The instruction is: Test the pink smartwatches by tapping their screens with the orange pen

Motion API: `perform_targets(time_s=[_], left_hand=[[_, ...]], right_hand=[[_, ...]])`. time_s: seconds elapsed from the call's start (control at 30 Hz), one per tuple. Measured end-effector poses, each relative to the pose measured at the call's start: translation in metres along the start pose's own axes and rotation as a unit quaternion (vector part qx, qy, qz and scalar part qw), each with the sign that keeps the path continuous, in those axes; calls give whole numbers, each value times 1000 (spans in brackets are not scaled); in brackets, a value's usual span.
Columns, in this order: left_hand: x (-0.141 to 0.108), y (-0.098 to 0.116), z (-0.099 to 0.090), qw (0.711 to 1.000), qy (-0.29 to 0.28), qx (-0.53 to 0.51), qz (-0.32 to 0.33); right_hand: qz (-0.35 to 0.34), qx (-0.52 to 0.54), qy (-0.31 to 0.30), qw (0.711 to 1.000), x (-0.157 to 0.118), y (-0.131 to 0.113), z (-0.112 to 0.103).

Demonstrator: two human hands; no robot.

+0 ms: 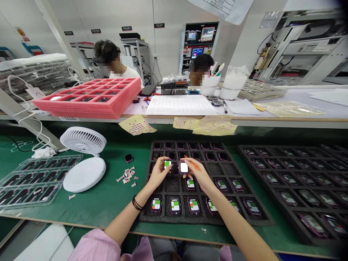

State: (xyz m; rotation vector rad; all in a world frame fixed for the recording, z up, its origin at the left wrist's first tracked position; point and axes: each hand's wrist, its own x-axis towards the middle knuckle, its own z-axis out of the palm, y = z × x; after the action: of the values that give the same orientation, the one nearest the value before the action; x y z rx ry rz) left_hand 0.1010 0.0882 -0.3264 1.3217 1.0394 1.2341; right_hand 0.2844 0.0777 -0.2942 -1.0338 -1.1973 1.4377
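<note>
My left hand (158,173) is closed around a watch body with a lit green and white screen (167,164). Between the fingers of my right hand (198,173) is a second watch body, its screen plain white (184,167). A thin orange stick-like tool (191,162) also lies in that hand; its exact kind is unclear. Both hands are above a black foam tray (171,185). Watch bodies fill many of its pockets, dark-screened in the back rows. Nearer me they are lit, such as one watch (175,205) in the front row. My right forearm partly covers some.
Another black foam tray of watches (288,197) lies to the right. On the left are a white fan (84,174), a clear plastic tray (40,177), small scraps (127,175) and a lone watch body (128,158). A pink foam tray (89,105) rests on the shelf; two people sit beyond.
</note>
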Motion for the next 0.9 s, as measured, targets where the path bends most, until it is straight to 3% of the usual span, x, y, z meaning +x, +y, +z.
perform_targets(time_s=[0.47, 0.9], left_hand=[[2, -2, -4, 999, 7, -30, 20], [0, 6, -4, 999, 32, 4, -14]], right_hand=[[-23, 1, -50, 998, 2, 7, 0], [-5, -8, 0, 1000, 0, 2, 1]])
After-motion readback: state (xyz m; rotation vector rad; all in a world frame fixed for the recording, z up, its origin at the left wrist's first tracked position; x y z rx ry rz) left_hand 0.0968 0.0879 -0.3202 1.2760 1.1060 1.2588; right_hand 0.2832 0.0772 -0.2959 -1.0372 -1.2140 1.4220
